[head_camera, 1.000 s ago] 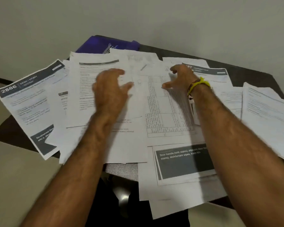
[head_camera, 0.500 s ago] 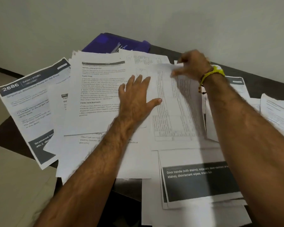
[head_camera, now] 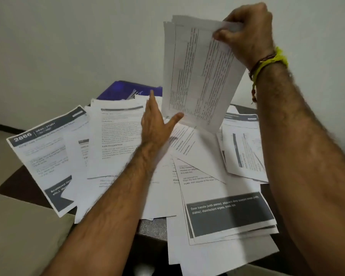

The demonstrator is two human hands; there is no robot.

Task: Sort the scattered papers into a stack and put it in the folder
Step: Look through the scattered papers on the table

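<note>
Head view: gathering has begun. His right hand (head_camera: 245, 34) pinches lifted sheets (head_camera: 197, 76) upright; left hand (head_camera: 157, 120), fingers straight, steadies them. Scattered papers (head_camera: 116, 140) cover the table (head_camera: 14, 186); folder (head_camera: 126, 90) at its far edge. Next, collect more.

The far-left sheet (head_camera: 42, 156) carries a dark header band reading "2866" beside "DESK / STUDY", and its lower dark box begins "Scattered item". The central sheet (head_camera: 116, 140) shows the bold heading "TASK DESCRIPTION"; its body text is too blurred to read. The sheet at lower right (head_camera: 230, 214) has a grey panel reading "Door handle (with stains), adjacent door", then "stains), disinfectant wipes, trash bin".
</note>
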